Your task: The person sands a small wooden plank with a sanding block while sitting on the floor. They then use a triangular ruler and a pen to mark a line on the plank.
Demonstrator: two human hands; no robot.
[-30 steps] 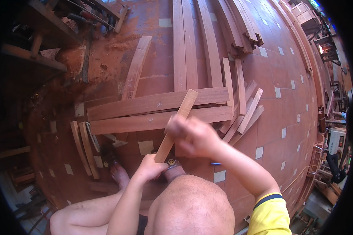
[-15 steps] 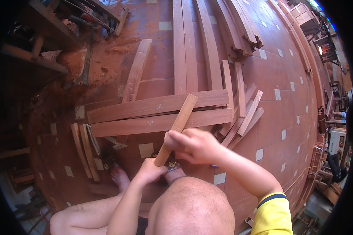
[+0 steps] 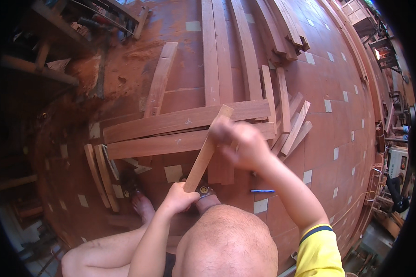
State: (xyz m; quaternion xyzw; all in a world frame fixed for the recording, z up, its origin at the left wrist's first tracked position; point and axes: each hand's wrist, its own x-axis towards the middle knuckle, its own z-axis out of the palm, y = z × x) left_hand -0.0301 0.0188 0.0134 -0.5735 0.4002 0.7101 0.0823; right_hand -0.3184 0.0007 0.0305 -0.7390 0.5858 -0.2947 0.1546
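Left grip (image 3: 180, 199): fingers clamped round the 7 o'clock end of the stick (image 3: 200, 167). Stick: tan, straight, flat-faced, square-ended, lighter than the timber around it; held over the floor, tilted toward 1 o'clock. Right grip (image 3: 242, 142): by the stick's upper part, motion-blurred, can't tell if it's closed on it. Blue pen (image 3: 262, 190) on floor (image 3: 282, 226), 3 o'clock of left grip. Beyond, two reddish boards (image 3: 143, 146) behind the stick's top, each with a small white handwritten mark. Long planks (image 3: 211, 55) run to 12. Far 4 o'clock: pale box (image 3: 395, 161), dark lettering, too blurred.
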